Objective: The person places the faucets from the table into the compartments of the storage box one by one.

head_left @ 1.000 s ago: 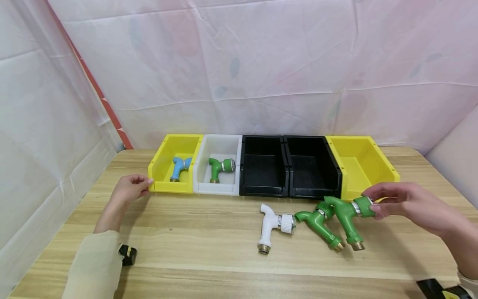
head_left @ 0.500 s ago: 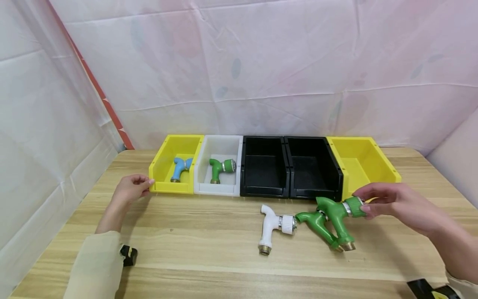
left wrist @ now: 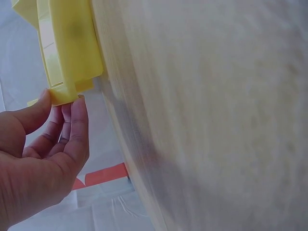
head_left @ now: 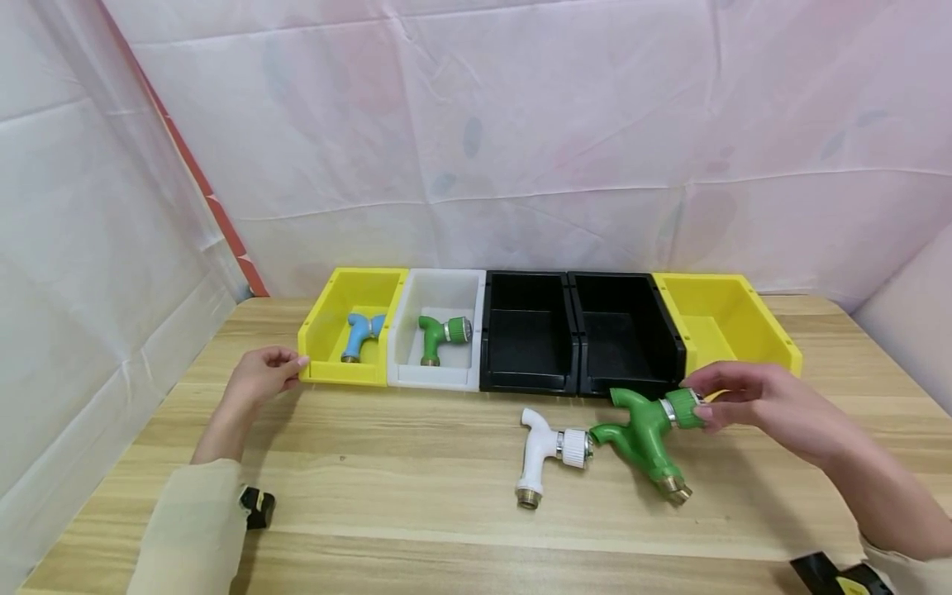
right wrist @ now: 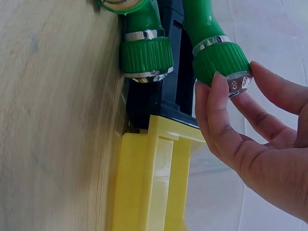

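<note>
My right hand (head_left: 773,409) pinches a green tap (head_left: 649,426) by its ribbed knob, brass threaded end downward. In the right wrist view this tap is raised off the table, apart from a second green tap (right wrist: 147,55) that lies on the wood. From the head view the held tap covers most of that second one. To their left lies a white tap (head_left: 534,463) with a white knob. My left hand (head_left: 256,378) grips the front corner of the leftmost yellow bin (head_left: 345,374) between thumb and fingers; a blue tap (head_left: 359,335) lies in that bin.
Beside the left yellow bin stand a white bin (head_left: 435,378) holding a green tap (head_left: 433,339), two black bins (head_left: 530,383) and another yellow bin (head_left: 751,285), in one row. A pale cloth wall (head_left: 476,124) rises behind the wooden table (head_left: 387,479).
My right hand has carried the green tap leftward, from beside the second green tap to over it. My left hand stays at the yellow bin's corner.
</note>
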Demonstrator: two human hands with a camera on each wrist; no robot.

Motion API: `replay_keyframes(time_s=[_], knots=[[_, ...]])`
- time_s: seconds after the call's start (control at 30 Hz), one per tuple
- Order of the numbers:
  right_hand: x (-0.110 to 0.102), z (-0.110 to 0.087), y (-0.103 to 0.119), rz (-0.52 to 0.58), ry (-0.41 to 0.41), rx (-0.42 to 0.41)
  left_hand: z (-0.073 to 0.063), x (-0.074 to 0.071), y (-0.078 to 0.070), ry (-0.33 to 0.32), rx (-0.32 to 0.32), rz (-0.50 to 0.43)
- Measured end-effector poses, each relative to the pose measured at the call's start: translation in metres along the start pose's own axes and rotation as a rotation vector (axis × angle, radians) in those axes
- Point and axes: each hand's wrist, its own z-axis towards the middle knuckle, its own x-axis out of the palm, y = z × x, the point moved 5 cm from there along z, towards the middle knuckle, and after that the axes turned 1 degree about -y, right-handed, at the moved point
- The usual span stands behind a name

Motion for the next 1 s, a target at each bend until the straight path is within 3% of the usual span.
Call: replay_keyframes(time_s=[1.0], knots=[[0.009,0.023,0.031,-0.019,-0.055,0.061,-0.002,0.001,-0.001,0.038,0.018,0.030]])
